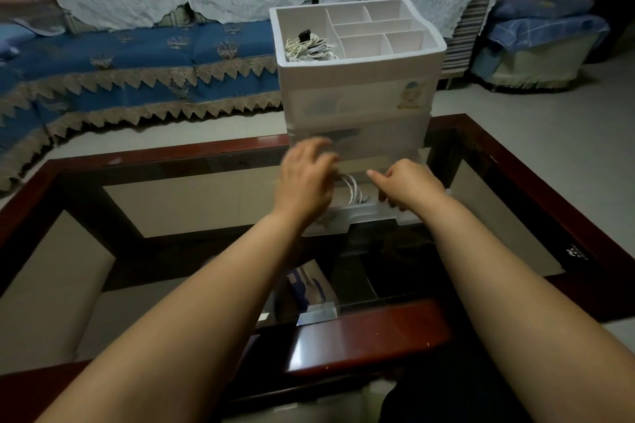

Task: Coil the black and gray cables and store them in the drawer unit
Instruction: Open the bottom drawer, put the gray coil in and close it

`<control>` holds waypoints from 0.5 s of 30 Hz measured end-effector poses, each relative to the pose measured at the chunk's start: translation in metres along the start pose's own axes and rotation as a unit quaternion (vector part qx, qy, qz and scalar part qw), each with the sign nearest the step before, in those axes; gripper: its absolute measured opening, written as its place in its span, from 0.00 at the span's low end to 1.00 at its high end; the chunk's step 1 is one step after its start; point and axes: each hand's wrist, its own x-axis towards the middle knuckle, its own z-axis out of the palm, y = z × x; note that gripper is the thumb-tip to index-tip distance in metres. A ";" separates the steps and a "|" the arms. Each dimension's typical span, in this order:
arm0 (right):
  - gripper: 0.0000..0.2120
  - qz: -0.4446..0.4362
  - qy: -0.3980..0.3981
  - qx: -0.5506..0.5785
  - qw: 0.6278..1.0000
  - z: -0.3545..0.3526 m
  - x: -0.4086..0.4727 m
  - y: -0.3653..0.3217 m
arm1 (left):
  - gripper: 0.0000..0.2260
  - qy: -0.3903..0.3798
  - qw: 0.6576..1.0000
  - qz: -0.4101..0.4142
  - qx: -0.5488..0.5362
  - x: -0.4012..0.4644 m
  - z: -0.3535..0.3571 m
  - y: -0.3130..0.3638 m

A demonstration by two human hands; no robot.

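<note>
A glass-topped table (371,330) with a dark red wood frame is seen up front. Behind it, a sofa (137,55) is draped in blue cloth and white lace.

Single head-mounted cam, wide-angle, edges visibly bowed. Sits above the near edge of the table (371,330), faces forward and tilted down. Both forearms run up from the bottom corners to the hands, left hand (307,178) and right hand (410,185), close to frame center. Drawer unit (357,93) sits mid-frame, seen from above and in front. Sofa (137,72) and floor fill the far field. No second view, so no overlap.
</note>
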 end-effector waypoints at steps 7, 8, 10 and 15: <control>0.18 0.120 -0.224 0.145 0.956 0.001 -0.016 -0.010 | 0.35 0.102 0.981 -0.126 0.110 0.051 -0.055 -0.016; 0.17 0.129 -0.224 0.168 0.951 0.002 -0.016 -0.009 | 0.35 0.080 0.983 -0.124 0.109 0.056 -0.057 -0.018; 0.14 0.141 -0.226 0.221 0.938 0.004 -0.019 -0.010 | 0.35 0.041 0.988 -0.123 0.086 0.061 -0.059 -0.020; 0.12 0.170 -0.237 0.366 0.884 0.011 -0.019 -0.016 | 0.35 0.050 0.990 -0.126 0.045 0.066 -0.063 -0.014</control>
